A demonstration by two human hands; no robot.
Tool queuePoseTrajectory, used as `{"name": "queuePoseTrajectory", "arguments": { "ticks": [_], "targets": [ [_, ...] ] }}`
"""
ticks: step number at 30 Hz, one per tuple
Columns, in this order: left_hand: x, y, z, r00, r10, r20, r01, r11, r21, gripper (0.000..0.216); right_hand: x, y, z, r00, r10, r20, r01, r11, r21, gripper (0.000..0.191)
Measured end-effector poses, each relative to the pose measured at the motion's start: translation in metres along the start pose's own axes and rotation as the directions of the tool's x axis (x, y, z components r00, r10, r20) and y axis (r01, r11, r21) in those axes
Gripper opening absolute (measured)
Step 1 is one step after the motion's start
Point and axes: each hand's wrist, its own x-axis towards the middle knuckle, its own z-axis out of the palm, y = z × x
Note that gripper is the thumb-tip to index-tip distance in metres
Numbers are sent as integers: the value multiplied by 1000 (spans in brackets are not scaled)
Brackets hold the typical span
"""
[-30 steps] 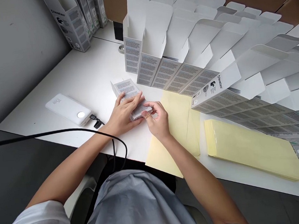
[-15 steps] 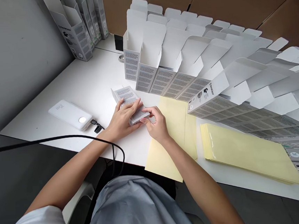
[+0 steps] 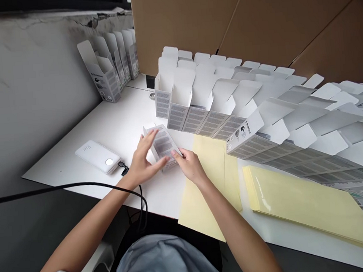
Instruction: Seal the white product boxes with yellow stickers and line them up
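Note:
A small white printed carton (image 3: 163, 144) lies tilted on the white table (image 3: 75, 162), its face covered in grey text and one flap standing open at the far left. My left hand (image 3: 142, 161) spreads its fingers over the carton's face, with the thumb near its lower edge. My right hand (image 3: 188, 165) pinches the carton's lower right corner. Part of the carton is hidden behind my fingers.
Rows of open white cartons (image 3: 205, 117) fill the far right. Pale yellow paper (image 3: 210, 188) and a stack of yellow envelopes (image 3: 305, 205) lie on the table. A white power bank (image 3: 97, 157) with a black cable (image 3: 78, 185) sits left.
The view has tilted upward, showing more of the wall and cardboard. My fingers have shifted on the carton, with the left hand's fingers lifting and spreading, and the carton has turned slightly.

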Motion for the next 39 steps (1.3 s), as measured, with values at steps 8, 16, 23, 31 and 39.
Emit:
{"name": "queuePoseTrajectory", "arguments": {
  "ticks": [8,16,23,31,39],
  "targets": [
    [-2,10,-12,735,-640,225,657,589,-471,109,-22,0,10,996,-81,-28,83,993,89,41],
    [36,-8,-29,864,-443,240,491,631,-601,91,-27,0,7,981,-179,-77,190,964,187,52],
    [134,-63,-45,965,-190,181,251,866,-432,105,-27,27,-21,971,-63,-228,106,978,178,49],
    [172,-76,-24,971,-163,175,210,931,-298,80,-22,45,-21,970,-54,-237,93,983,156,46],
    [176,-79,-49,950,-228,214,248,966,-76,81,-21,47,-25,974,-34,-222,71,985,158,42]
  ]
}}
